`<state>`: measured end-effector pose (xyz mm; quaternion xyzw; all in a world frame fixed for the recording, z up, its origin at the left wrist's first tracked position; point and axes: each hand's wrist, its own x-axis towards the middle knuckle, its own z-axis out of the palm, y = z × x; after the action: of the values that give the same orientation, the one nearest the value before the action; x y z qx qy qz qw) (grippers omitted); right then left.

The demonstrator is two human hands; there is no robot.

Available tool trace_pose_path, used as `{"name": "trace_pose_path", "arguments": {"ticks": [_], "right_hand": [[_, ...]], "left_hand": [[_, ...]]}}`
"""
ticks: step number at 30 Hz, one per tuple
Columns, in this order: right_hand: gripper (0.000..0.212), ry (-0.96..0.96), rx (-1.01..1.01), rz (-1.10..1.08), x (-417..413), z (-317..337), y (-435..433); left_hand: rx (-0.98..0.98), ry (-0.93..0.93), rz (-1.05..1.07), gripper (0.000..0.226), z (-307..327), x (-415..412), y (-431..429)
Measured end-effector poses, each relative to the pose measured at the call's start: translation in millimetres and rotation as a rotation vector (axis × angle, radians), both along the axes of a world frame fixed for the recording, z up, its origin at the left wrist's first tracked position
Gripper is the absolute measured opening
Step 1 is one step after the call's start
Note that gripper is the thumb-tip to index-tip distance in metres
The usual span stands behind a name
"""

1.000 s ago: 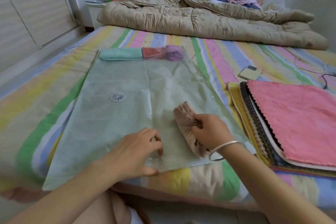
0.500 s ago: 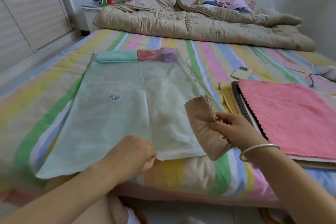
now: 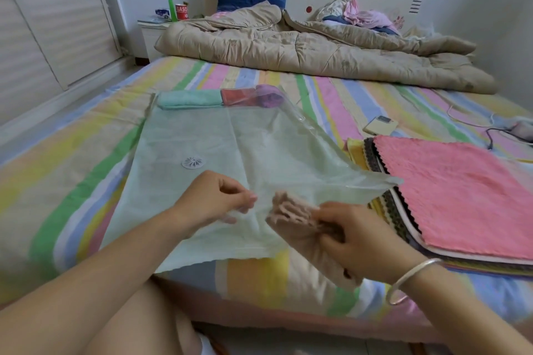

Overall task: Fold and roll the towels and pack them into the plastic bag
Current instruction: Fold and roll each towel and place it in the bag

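A large pale green plastic bag (image 3: pixel 207 141) with a round white valve lies on the striped bed. Its near top layer is raised, pinched by my left hand (image 3: pixel 215 200). My right hand (image 3: pixel 357 239) grips a rolled beige towel (image 3: pixel 297 225), whose far end sits at the bag's raised opening. At the bag's far end lie three rolled towels: a teal one (image 3: pixel 189 99), a red one (image 3: pixel 238 96) and a purple one (image 3: pixel 269 98). A stack of flat towels with a pink towel (image 3: pixel 461 193) on top lies to the right.
A beige quilt (image 3: pixel 302 52) is bunched across the far half of the bed. A phone (image 3: pixel 380 125) lies beyond the towel stack, with a cable and charger (image 3: pixel 516 130) at far right. A nightstand (image 3: pixel 151 33) with a can and bottle stands at back left.
My left hand has lifted the bag's top layer, opening its mouth. My right hand has brought the rolled beige towel from the right side to the opening.
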<state>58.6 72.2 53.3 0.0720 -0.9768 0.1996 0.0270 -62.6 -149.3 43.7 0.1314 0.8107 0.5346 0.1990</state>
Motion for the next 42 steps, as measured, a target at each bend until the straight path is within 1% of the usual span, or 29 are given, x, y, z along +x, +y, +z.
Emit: {"name": "trace_pose_path", "arguments": {"ticks": [1,2,4,5,6,7,10,11,13,15,16,17,18,19,21,22,24,25,27,28,30,31,34,35,37,38,39,41,42], "right_hand": [[0.023,-0.075,0.114,-0.027,-0.7,-7.2,-0.3],[0.021,-0.162,0.175,-0.060,-1.3,-13.8,-0.7],[0.016,-0.305,0.194,-0.134,-4.9,-22.3,-3.0],[0.016,-0.342,0.179,-0.170,-7.8,-20.4,-5.1],[0.017,-0.358,0.122,-0.194,-12.0,-16.7,-7.3],[0.019,-0.365,0.014,-0.209,-19.3,-11.6,-10.9],[0.021,-0.366,-0.431,-0.282,-60.1,2.6,-30.1],[0.022,-0.351,-0.515,-0.298,-80.9,1.2,-37.8],[0.024,-0.316,-0.615,-0.312,-122.7,-10.1,-53.6],[0.029,-0.302,-0.761,-0.342,-161.7,-23.7,-74.1],[0.028,-0.312,-0.880,-0.354,-178.3,-31.7,-85.4],[0.020,-0.310,-0.949,-0.354,-191.6,-40.5,-95.5],[0.012,-0.289,-0.976,-0.374,-202.5,-46.5,-105.2],[0.010,-0.257,-0.993,-0.393,-213.0,-51.5,-112.7],[0.017,-0.222,-1.130,-0.400,-239.6,-60.9,-125.7],[0.020,-0.203,-1.145,-0.402,-254.6,-63.0,-131.1],[0.019,-0.164,-1.053,-0.387,-287.2,-67.6,-135.0],[0.019,-0.133,-0.939,-0.374,-306.0,-69.1,-134.1],[0.023,-0.089,-0.718,-0.355,-342.8,-73.2,-131.9],[0.024,-0.077,-0.668,-0.350,-359.7,-74.4,-131.2],[0.016,-0.042,-0.578,-0.360,-390.9,-77.1,-133.0],[0.016,-0.008,-0.535,-0.357,-402.8,-77.5,-135.9],[0.028,0.052,-0.511,-0.341,-435.6,-86.6,-143.7],[0.033,0.034,-0.508,-0.326,-444.6,-89.0,-144.6],[0.042,-0.070,-0.502,-0.298,-458.7,-93.9,-142.6],[0.044,-0.134,-0.539,-0.283,-463.1,-95.3,-140.3],[0.044,-0.170,-0.543,-0.274,-461.2,-91.5,-138.1],[0.030,-0.211,-0.460,-0.174,-448.2,-78.0,-131.0],[0.031,-0.200,-0.446,-0.153,-443.2,-71.4,-130.0]], "left_hand": [[0.023,0.032,0.021,0.014,3.2,-0.1,0.4],[0.043,0.066,0.040,0.013,6.2,-0.1,0.8],[0.074,0.137,0.066,0.011,13.5,0.2,1.9],[0.076,0.179,0.066,0.010,17.6,0.9,2.8],[0.070,0.225,0.059,0.010,21.9,1.4,3.5],[0.061,0.271,0.049,0.010,27.1,1.6,4.0],[0.058,0.360,0.003,0.009,46.6,0.3,3.6],[0.066,0.362,-0.021,0.008,53.9,-0.6,2.6],[0.080,0.336,-0.086,0.009,68.1,-4.2,-1.3],[0.114,0.249,-0.166,0.012,78.0,-11.6,-9.9],[0.150,0.184,-0.208,0.014,80.2,-17.2,-16.2],[0.199,0.124,-0.233,0.017,80.3,-24.3,-24.0],[0.247,0.088,-0.218,0.020,78.0,-34.1,-33.0],[0.289,0.077,-0.157,0.022,73.5,-46.7,-42.8],[0.329,0.112,0.079,0.024,53.8,-81.6,-64.4],[0.320,0.143,0.211,0.023,39.2,-103.1,-75.8],[0.278,0.202,0.406,0.020,8.5,-147.1,-96.0],[0.254,0.231,0.463,0.019,-6.5,-169.8,-104.0],[0.214,0.286,0.538,0.017,-34.4,-215.0,-115.2],[0.203,0.306,0.575,0.016,-46.8,-237.1,-119.0],[0.215,0.334,0.633,0.017,-69.4,-278.1,-123.8],[0.234,0.344,0.649,0.017,-80.0,-295.3,-124.9],[0.303,0.348,0.644,0.020,-108.0,-326.3,-127.4],[0.310,0.361,0.624,0.021,-115.0,-330.8,-129.6],[0.302,0.382,0.577,0.022,-124.3,-336.3,-135.4],[0.307,0.377,0.563,0.023,-126.7,-337.6,-137.5],[0.316,0.375,0.560,0.023,-128.4,-338.4,-139.0],[0.336,0.380,0.561,0.023,-129.3,-340.2,-140.3],[0.344,0.380,0.561,0.023,-129.6,-340.2,-140.3]]}}
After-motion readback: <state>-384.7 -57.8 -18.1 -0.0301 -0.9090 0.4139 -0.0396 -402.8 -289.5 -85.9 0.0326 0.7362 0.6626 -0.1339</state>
